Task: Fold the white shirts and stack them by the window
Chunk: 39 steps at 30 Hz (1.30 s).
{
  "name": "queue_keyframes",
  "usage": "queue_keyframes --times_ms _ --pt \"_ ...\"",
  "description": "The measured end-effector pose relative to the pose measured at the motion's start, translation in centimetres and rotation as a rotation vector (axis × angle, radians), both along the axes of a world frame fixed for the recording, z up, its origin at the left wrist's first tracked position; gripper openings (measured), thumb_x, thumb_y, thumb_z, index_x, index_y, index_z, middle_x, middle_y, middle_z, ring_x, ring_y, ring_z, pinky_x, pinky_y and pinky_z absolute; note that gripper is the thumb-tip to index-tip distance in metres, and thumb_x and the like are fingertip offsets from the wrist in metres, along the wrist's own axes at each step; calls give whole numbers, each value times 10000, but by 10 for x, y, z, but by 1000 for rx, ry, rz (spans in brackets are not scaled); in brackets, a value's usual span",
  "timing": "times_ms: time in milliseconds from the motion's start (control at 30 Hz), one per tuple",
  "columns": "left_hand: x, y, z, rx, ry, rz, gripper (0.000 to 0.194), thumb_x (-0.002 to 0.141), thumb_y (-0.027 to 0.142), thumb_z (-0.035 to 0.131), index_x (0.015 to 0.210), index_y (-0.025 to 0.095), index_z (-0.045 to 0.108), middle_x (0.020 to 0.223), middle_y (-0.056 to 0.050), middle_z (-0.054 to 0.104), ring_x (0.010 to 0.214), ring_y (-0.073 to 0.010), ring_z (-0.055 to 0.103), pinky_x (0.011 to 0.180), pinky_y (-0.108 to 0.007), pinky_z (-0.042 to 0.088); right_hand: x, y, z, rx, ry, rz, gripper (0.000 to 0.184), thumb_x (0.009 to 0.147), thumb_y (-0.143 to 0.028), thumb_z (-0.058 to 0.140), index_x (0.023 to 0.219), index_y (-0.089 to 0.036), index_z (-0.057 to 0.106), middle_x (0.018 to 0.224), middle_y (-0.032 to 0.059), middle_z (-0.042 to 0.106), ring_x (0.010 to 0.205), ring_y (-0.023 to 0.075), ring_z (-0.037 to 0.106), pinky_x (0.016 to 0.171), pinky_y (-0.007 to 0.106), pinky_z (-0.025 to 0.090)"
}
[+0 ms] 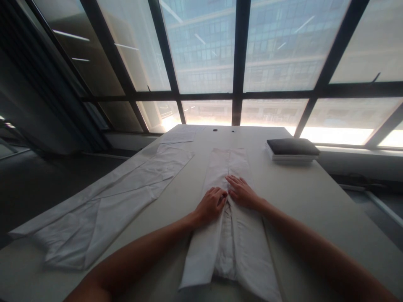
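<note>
A long white cloth garment [252,243] lies lengthwise in front of me, its two sides folded in toward a middle seam. Between the flaps near me, a wrinkled inner layer shows. My left hand [211,204] is closed at the left flap's inner edge, with thumb and fingers pinching the cloth near the seam. Just to its right, my right hand [242,191] rests flat on the right flap, fingers stretched out toward the far end. The hands are close together.
Another white garment [126,197] is spread creased along the table's left side. Papers [178,136] lie behind it. A stack of books with a dark cover [292,147] sits at the right edge of the white table [315,209]. Large windows [201,46] stand beyond.
</note>
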<state>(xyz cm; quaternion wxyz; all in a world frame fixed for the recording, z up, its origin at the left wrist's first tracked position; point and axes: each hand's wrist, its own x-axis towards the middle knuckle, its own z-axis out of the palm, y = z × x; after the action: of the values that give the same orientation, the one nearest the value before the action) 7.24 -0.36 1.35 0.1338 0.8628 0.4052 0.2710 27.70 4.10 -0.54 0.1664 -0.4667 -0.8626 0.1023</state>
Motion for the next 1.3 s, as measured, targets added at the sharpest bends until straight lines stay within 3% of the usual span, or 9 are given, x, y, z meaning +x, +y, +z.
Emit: queue_keyframes --times_ms 100,233,367,600,767,867,1100,1300 --pt "-1 0 -1 15 -46 -54 200 972 168 524 1087 191 685 1094 -63 683 1063 -211 588 1020 -367 443 6 -1 7 -55 -61 108 733 968 -401 447 1616 -152 214 1664 135 198 1545 273 109 1229 546 71" --pt "-2 0 0 7 -71 -83 233 967 163 535 1105 190 721 1120 -67 701 1086 -212 602 1038 -375 451 17 -1 18 -209 -84 237 862 966 -614 447 1634 -184 111 1678 123 72 1549 267 -4 1228 536 -15" --pt "-2 -2 1 21 0 -116 298 942 130 531 1163 195 720 1170 -76 692 1127 -223 596 1055 -390 451 19 -1 22 -266 -83 220 928 932 -695 468 1634 -217 94 1680 111 41 1545 262 -41 1224 526 -49" --pt "-11 -8 -4 87 216 -167 461 985 214 473 1439 174 543 1470 -117 534 1386 -254 452 1160 -415 369 21 3 18 -297 -17 225 1026 867 -642 615 1633 -203 94 1680 130 73 1549 263 -9 1224 529 -41" --pt "-14 -7 -4 60 364 -256 563 1058 322 344 1590 150 278 1633 -109 310 1522 -216 237 1248 -421 186 17 2 10 -198 125 135 645 996 -386 412 1599 -199 285 1641 103 288 1533 212 180 1239 483 91" --pt "-13 -11 -1 39 436 -266 630 1063 390 332 1610 114 181 1660 -136 217 1546 -220 140 1256 -431 126 9 -2 4 -72 97 49 561 1000 -288 337 1543 -164 409 1602 123 370 1505 211 274 1232 475 152" --pt "-25 -61 6 -15 480 -334 713 1051 510 347 1616 122 152 1677 -157 53 1550 -285 -11 1253 -475 83 4 -4 -2 45 12 37 537 1026 -319 321 1528 -165 435 1591 130 390 1490 223 312 1218 471 213" --pt "-35 -105 14 -30 471 -405 704 1059 487 348 1626 145 109 1675 -134 119 1552 -266 56 1260 -464 68 4 -5 -1 67 -27 44 532 1034 -312 308 1533 -170 425 1601 115 378 1495 226 299 1221 464 210"
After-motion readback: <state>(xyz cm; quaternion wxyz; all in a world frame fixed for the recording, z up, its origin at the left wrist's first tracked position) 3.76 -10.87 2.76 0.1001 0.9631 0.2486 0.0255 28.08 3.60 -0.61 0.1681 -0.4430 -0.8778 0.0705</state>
